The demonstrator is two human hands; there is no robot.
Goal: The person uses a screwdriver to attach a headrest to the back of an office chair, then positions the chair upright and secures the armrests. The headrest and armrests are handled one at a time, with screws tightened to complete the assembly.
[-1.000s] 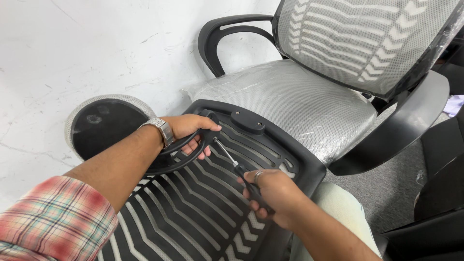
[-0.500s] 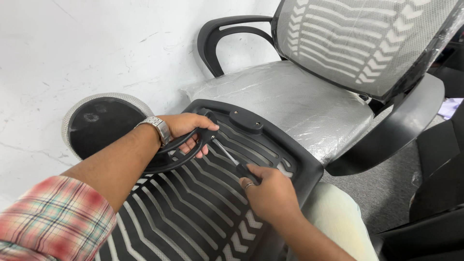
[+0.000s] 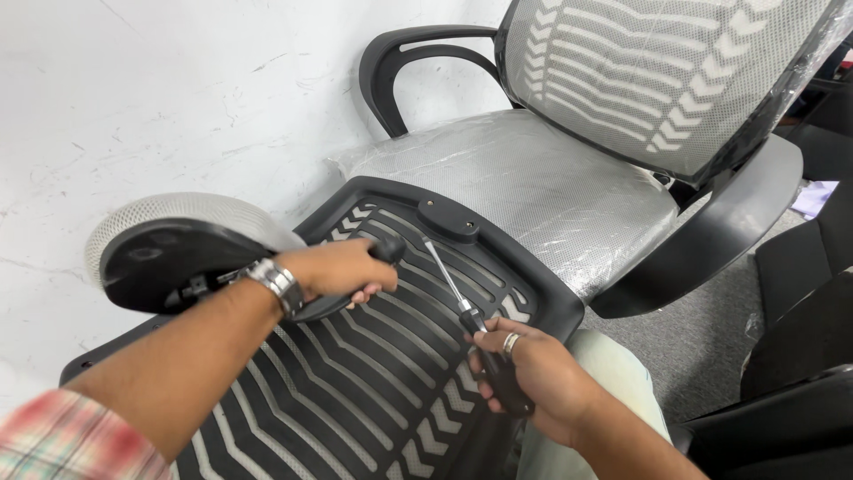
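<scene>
Right hand (image 3: 533, 378) grip clamped on screwdriver (image 3: 471, 322) handle; shaft angled up-left, tip at black bracket (image 3: 449, 218) on slatted backrest (image 3: 355, 373). Left hand (image 3: 342, 267) grip closed around black armrest (image 3: 355, 284), just left of shaft. Grey mesh chair (image 3: 551, 178) behind.

A plastic-wrapped grey mesh office chair (image 3: 569, 178) stands against a scuffed white wall (image 3: 178, 98) on grey carpet (image 3: 711, 347).

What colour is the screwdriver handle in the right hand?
Black; the head view shows the screwdriver in the right hand.
</scene>
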